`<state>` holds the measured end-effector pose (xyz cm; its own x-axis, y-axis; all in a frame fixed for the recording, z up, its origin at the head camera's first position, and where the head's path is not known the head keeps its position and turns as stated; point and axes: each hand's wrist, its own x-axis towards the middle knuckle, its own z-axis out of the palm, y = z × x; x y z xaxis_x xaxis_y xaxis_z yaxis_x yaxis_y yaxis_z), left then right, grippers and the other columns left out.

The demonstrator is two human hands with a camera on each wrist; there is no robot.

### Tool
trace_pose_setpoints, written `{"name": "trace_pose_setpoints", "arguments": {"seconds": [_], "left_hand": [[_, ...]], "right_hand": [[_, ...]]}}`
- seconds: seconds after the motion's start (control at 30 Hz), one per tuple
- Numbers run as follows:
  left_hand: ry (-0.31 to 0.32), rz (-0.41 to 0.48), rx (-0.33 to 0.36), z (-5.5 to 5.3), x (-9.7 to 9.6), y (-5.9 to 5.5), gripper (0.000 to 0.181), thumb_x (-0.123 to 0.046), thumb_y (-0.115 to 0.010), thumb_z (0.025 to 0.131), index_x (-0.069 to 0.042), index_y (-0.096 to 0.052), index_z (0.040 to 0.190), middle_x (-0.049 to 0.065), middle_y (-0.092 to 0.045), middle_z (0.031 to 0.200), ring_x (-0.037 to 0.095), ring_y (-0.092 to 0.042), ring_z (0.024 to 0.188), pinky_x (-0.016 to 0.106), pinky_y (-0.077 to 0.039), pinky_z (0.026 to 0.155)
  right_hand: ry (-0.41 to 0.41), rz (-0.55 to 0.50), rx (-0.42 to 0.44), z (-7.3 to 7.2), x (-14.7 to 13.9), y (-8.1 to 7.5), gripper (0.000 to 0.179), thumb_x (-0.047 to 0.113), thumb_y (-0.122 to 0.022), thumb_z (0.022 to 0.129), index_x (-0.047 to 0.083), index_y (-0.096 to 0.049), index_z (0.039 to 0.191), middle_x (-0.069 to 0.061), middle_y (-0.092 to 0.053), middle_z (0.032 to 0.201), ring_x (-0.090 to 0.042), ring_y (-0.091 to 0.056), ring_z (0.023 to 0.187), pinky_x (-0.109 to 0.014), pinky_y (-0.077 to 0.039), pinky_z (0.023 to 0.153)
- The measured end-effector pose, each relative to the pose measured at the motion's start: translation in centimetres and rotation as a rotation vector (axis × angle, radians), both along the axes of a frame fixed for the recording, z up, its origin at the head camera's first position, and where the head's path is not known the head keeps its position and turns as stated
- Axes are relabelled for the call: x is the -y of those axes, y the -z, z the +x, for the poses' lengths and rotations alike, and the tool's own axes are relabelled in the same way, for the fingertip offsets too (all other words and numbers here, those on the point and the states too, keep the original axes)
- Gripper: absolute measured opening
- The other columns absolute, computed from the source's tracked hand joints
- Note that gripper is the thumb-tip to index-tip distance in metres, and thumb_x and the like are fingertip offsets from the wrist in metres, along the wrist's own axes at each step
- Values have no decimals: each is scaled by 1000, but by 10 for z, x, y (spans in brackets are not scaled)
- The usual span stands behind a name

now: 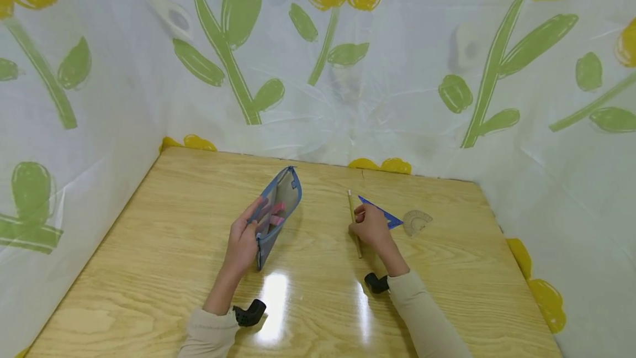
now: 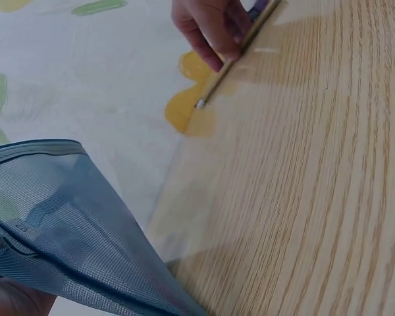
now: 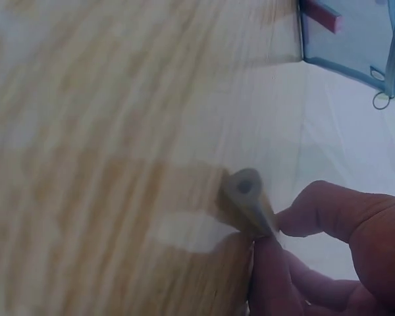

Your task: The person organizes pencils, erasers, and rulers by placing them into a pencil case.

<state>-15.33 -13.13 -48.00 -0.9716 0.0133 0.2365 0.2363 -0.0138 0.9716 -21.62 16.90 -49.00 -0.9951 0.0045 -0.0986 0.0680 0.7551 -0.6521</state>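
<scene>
My left hand [image 1: 242,245] grips a blue mesh zip pencil case [image 1: 268,248], tilted above the table with its mouth gaping. Inside it lie pink pieces [image 1: 278,209]; in the right wrist view a reddish bar [image 3: 322,16] shows through the mesh. Over the table to the right, my right hand [image 1: 372,229] pinches a yellow pencil [image 1: 359,248] between thumb and fingers. The pencil's white end [image 2: 201,103] points away from me, and its blunt near end [image 3: 245,184] faces the right wrist camera. Just past that hand is a blue set square [image 1: 392,220], partly hidden by it.
A clear protractor [image 1: 416,222] lies right of the set square on the wooden table [image 1: 164,225]. White sheeting [image 1: 397,98] with yellow flowers and green leaves walls the table at the back and both sides. Black wrist mounts [image 1: 250,312] sit on both wrists.
</scene>
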Motion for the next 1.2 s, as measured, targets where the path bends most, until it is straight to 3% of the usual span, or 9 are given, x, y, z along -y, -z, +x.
{"name": "trace_pose_setpoints", "arguments": {"seconds": [0.33, 0.53, 0.67, 0.8, 1.03, 1.2], "left_hand": [[-2, -10, 2, 0, -1, -1, 55, 11, -20, 99, 14, -31, 152, 33, -38, 155, 47, -42, 141, 53, -37, 113], [3, -15, 11, -2, -1, -3, 55, 9, -19, 99, 13, -29, 154, 30, -39, 155, 46, -42, 142, 49, -39, 114], [0, -19, 4, -1, -2, -3, 54, 9, -20, 100, 14, -29, 153, 32, -38, 155, 47, -42, 141, 52, -37, 114], [-3, -28, -13, -1, -3, -3, 54, 9, -21, 100, 14, -30, 152, 33, -38, 154, 48, -43, 140, 56, -37, 114], [-1, -15, 16, 1, -3, -2, 54, 9, -21, 100, 14, -30, 153, 31, -38, 155, 45, -44, 141, 53, -37, 115], [3, 4, 17, -1, -2, -1, 55, 8, -20, 100, 13, -29, 153, 30, -38, 156, 45, -44, 141, 49, -40, 114]], "right_hand": [[-32, -26, 41, 0, -1, -2, 43, 4, -73, 82, -5, -65, 123, -10, -67, 96, -22, -62, 85, -34, -56, 70], [-62, -136, 38, -1, -7, -2, 45, 2, -70, 84, -5, -62, 128, -12, -65, 98, -24, -62, 88, -33, -55, 71], [-78, -225, 87, 1, -12, 0, 47, 2, -68, 88, -4, -58, 134, -14, -62, 103, -24, -62, 92, -29, -55, 67], [-98, -320, 84, 3, -15, 2, 49, -1, -64, 89, -4, -55, 137, -19, -60, 112, -27, -64, 97, -27, -56, 65], [-120, -451, 85, 4, -15, 4, 51, -1, -61, 92, -2, -52, 142, -23, -56, 129, -34, -65, 111, -25, -57, 74], [-115, -528, 66, 3, -12, 4, 53, -4, -63, 90, -3, -52, 142, -24, -58, 127, -33, -67, 106, -24, -59, 74]]}}
